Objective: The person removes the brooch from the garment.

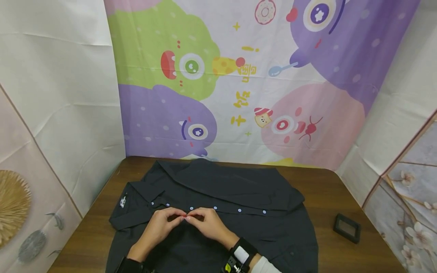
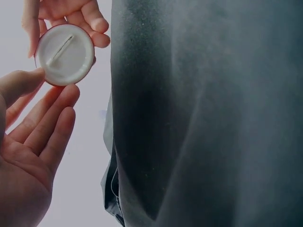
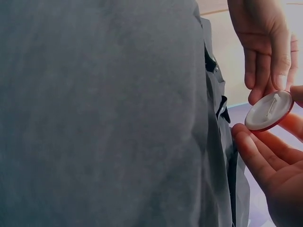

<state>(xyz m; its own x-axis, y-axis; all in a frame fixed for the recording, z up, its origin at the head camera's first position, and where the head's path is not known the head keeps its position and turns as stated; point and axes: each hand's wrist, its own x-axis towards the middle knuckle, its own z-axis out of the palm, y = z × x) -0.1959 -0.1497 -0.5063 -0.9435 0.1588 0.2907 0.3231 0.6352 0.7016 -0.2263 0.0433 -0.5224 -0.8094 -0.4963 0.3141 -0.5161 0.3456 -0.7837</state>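
Currently, the head view shows a dark shirt spread on the brown surface, its row of pale buttons running across the front. Over the cloth, the left hand and right hand come together, fingertips meeting in a pinch; what they hold is mostly hidden, with only a trace of red showing. A small black case lies to the right of the shirt, and a cartoon-printed curtain hangs behind.

From the left wrist, a round badge appears, its white back towards the camera, a pin set slantwise across it and a thin red rim around. The left fingers grip its lower edge, thumb at the lower left; the right fingers hold it from above. Dark fabric fills the right side, apart from the badge.

In the right wrist view, the badge sits tilted between both hands, right fingers gripping it, left fingers reaching down to its upper edge. Grey-looking cloth covers the left.
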